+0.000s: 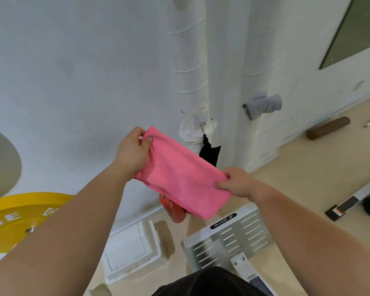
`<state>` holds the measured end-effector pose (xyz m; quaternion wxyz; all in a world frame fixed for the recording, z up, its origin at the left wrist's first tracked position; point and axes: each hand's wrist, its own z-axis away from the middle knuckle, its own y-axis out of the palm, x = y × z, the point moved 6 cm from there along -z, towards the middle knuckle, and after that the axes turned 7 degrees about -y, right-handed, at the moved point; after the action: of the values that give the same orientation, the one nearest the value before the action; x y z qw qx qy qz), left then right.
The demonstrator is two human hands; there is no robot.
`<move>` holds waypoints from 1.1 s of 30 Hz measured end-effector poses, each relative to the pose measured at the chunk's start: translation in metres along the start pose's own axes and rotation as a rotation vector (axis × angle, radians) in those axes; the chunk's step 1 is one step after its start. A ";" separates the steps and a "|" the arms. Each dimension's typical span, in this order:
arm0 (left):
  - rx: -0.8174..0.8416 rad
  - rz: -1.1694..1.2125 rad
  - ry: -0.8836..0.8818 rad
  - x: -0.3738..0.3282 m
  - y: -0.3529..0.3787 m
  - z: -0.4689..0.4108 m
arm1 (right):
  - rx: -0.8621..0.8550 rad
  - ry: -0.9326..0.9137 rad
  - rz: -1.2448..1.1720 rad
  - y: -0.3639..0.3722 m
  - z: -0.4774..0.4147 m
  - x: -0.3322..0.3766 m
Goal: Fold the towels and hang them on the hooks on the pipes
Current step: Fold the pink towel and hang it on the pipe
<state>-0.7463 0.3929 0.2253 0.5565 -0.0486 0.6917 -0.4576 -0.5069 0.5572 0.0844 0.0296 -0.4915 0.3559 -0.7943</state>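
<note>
Right hand [237, 182] pinches the near corner of the folded pink towel [179, 174]; left hand [132, 150] grips its far corner, towel stretched in front of the left pipe [192, 82]. Black towel [209, 153] hangs on that pipe; grey towel [263, 104] sits right of it.

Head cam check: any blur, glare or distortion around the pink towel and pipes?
Head view: soft, even light, no glare; pink towel, left hand and right hand reasonably sharp; wide-angle perspective makes the wrapped pipes lean, with stretching near the edges.
</note>
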 end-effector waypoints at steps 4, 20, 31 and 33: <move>0.027 0.124 -0.146 0.041 0.002 0.005 | -0.168 0.086 -0.479 -0.011 0.009 -0.019; 0.147 0.194 -0.003 0.002 0.069 0.069 | -0.507 -0.142 -0.639 0.012 0.028 0.069; 0.242 0.257 0.017 -0.012 0.082 0.086 | -0.396 -0.176 -0.719 0.028 0.037 0.097; 0.263 0.253 0.026 -0.009 0.083 0.088 | -0.371 -0.200 -0.714 0.029 0.039 0.102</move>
<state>-0.6346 0.3948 0.1787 0.6021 0.1178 0.6338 -0.4710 -0.5366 0.4744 0.1551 -0.3024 -0.6559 0.2954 -0.6254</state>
